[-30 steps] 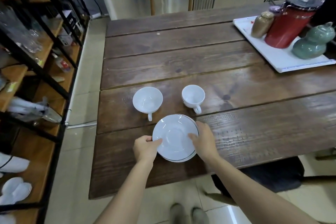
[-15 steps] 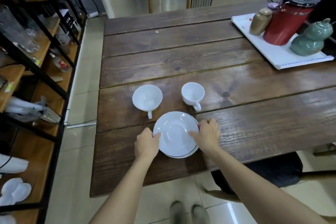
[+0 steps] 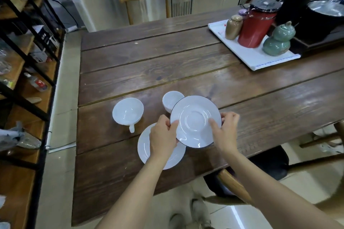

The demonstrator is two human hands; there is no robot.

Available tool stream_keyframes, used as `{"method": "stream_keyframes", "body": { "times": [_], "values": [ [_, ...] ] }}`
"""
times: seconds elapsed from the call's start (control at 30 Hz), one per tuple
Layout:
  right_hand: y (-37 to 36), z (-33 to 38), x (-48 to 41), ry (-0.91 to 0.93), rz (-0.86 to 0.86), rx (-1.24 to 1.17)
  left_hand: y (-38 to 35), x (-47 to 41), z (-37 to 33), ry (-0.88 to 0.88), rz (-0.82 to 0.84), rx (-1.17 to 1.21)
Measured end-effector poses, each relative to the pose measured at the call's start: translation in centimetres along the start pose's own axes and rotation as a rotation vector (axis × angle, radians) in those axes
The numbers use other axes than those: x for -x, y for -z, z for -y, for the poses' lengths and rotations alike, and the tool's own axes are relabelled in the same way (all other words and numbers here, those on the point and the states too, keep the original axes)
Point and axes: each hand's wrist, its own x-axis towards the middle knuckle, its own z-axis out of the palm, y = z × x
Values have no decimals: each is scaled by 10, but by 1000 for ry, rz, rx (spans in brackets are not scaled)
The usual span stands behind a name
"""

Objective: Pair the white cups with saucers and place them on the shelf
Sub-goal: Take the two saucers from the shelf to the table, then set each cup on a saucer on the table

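Observation:
Both hands hold a white saucer with a dark rim (image 3: pixel 195 121) lifted above the wooden table (image 3: pixel 167 65). My left hand (image 3: pixel 162 136) pinches its left edge and my right hand (image 3: pixel 226 131) grips its right edge. A second white saucer (image 3: pixel 145 149) lies flat on the table below, partly hidden by my left hand. A wide white cup (image 3: pixel 128 111) stands to the left, handle pointing toward me. A smaller white cup (image 3: pixel 170 99) is behind the lifted saucer, partly covered by it.
A black-framed wooden shelf (image 3: pixel 28 83) with bottles and bags runs along the left. A white tray (image 3: pixel 249 55) at the far right holds a red jug (image 3: pixel 255 26), a brown jar and a green gourd pot (image 3: pixel 277 41). Chairs stand at the far and near sides.
The two saucers lay stacked on the table with my hands at their edges. The upper saucer has now been lifted and shifted right, leaving the lower one on the table.

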Motion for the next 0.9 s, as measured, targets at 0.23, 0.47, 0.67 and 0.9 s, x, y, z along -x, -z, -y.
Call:
{"method": "stream_keyframes", "body": {
  "times": [0.23,0.47,0.67,0.9],
  "values": [
    [41,-25,-56,-170,65,115,-72,-24,-19,130,133,-1],
    [53,-48,-91,-216,172,300,-114,-42,-17,346,177,121],
    [50,-59,-108,-202,207,433,-128,-48,-18,406,155,98],
    [49,-68,-119,-180,229,528,-125,-46,-29,368,164,-98]
  ]
}}
